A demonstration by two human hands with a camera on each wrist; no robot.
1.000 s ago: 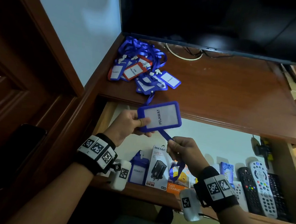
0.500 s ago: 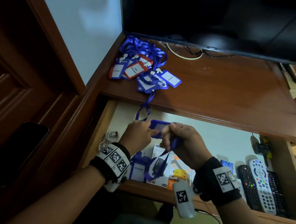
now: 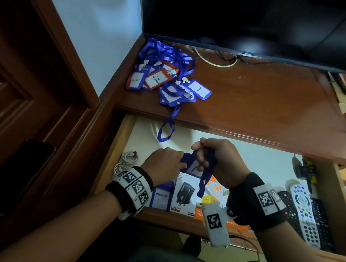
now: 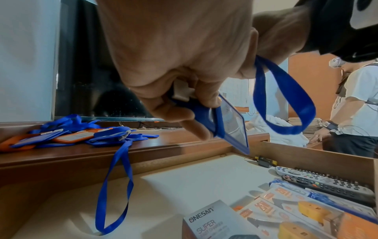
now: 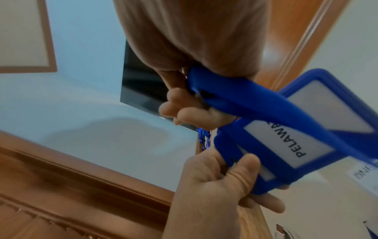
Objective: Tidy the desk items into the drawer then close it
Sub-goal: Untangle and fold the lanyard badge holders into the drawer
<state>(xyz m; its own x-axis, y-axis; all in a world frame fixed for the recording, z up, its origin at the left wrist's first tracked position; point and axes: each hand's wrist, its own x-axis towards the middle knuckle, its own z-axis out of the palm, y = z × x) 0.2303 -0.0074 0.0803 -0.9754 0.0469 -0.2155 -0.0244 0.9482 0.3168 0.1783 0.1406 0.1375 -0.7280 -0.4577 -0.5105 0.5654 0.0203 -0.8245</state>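
Badge holder (image 3: 194,167), blue, marked "PELAWAT": a second ago raised level with the table (image 3: 265,110) edge, now lowered over the open drawer (image 3: 270,161), so placement appears imminent. Left hand (image 3: 164,165) pinches its clip end; right hand (image 3: 218,160), fingers curled, gathers the lanyard (image 3: 204,182). More badges (image 3: 164,77) remain piled on the table.

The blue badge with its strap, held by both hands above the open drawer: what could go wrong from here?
1. The blue badge has a loose strap loop below the right hand; it may drape over the drawer front edge and get pinched at closing.
2. One lanyard from the badge pile hangs off the desk into the drawer; closing now could trap it or drag the pile down.
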